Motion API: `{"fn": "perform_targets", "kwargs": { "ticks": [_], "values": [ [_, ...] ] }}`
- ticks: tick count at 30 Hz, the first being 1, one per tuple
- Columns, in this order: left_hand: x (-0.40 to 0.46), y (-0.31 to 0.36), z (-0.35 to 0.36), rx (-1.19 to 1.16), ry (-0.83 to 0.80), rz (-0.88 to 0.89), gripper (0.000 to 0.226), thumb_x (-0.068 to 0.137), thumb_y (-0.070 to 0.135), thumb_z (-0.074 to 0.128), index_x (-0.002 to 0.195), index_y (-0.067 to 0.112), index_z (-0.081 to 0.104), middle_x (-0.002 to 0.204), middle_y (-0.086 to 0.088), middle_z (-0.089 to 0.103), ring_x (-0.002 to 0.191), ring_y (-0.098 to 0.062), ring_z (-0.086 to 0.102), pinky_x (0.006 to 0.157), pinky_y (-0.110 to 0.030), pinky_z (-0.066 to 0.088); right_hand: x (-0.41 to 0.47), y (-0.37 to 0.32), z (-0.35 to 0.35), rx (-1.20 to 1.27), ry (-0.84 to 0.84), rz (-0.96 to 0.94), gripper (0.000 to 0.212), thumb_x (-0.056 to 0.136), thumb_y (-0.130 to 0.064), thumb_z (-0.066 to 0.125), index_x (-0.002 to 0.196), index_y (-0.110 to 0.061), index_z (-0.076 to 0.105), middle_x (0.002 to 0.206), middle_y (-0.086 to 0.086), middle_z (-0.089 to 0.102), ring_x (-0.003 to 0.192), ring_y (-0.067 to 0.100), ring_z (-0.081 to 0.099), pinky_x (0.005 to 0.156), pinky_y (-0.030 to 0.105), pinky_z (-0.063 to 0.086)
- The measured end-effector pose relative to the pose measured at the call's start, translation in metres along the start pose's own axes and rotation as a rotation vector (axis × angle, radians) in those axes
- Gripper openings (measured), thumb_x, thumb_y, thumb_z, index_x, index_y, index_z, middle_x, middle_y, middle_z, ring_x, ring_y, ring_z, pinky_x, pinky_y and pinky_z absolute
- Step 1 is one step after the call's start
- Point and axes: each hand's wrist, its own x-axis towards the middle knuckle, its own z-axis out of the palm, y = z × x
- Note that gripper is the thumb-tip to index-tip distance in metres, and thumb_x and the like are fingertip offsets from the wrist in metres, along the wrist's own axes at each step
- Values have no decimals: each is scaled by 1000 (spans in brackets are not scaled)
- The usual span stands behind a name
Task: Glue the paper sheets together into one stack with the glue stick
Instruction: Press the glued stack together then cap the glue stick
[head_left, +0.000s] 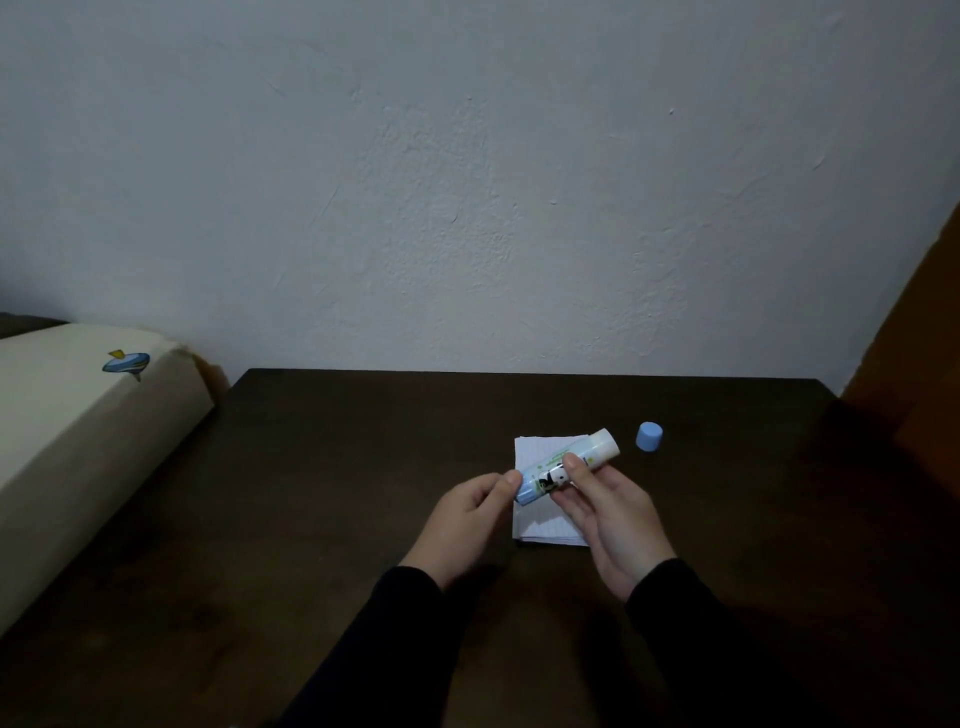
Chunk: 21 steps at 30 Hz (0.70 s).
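Glue stick: the light blue plastic glue stick with a cartoon picture (566, 467) is held up in the air, just above the paper, lying slanted. Its whitish open end points up and to the right.
Left hand: the left hand (467, 514) pinches the bottom end of the glue stick with thumb and fingertip.
Right hand: the right hand (613, 519) holds the middle of the glue stick, thumb on top and fingers curled under it.
Paper: the small stack of white lined paper sheets (540, 525) lies flat on the dark brown wooden tabletop (311, 493), partly hidden by the hands.
Cap: the small round light blue cap (649, 436) stands on the tabletop, near the open end of the glue stick, not touching it.
Sleeves: both arms wear black sleeves (405, 634).
Left side: a cream-coloured box with a blue sticker (78, 426) sits at the tabletop's left edge.
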Motion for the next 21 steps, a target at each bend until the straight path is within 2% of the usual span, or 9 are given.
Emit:
{"fn": "perform_targets", "kwargs": {
  "ticks": [2,4,6,9,14,18,21],
  "values": [
    [-1,0,0,-10,4,15,24,97,43,46,95,29,66,63,23,59,62,4,52,61,-19,39,0,-1,0,0,2,-6,8,92,-10,60,98,-14,63,105,9,69,101,19,66,93,33,51],
    [0,-2,-1,-4,24,50,18,94,44,53,100,32,64,69,17,57,64,-1,50,62,-22,41,0,-2,0,17,12,-15,8,92,-9,60,98,-14,62,105,10,69,101,20,65,95,34,50],
    [1,-4,-3,16,35,82,17,87,42,64,101,33,63,67,9,52,64,-6,47,61,-25,41,1,-2,-1,30,18,-20,9,91,-9,60,99,-14,62,107,11,68,102,20,65,93,33,50],
    [2,-4,-3,36,21,87,22,84,34,71,104,32,62,62,10,50,61,-6,46,58,-19,41,1,-2,-2,32,20,-12,12,91,-10,61,101,-14,62,107,10,68,102,20,65,93,34,50],
    [2,-6,-2,2,-9,74,18,88,38,65,104,30,64,60,10,45,58,-6,42,58,-25,37,0,-3,0,42,12,-8,9,92,-9,59,99,-15,62,105,9,68,100,19,65,96,35,49],
    [0,-3,-2,-1,-35,16,23,94,45,52,93,30,68,61,19,56,59,2,49,61,-22,38,-1,-1,1,36,5,-10,9,92,-9,58,99,-13,62,106,10,68,101,20,65,94,34,49],
    [1,-4,-1,-6,-29,-10,28,95,48,49,86,30,69,58,20,55,57,0,47,60,-24,37,-2,0,2,34,4,-11,9,93,-9,57,98,-15,62,108,10,68,104,21,64,99,37,47]
  ]
}}
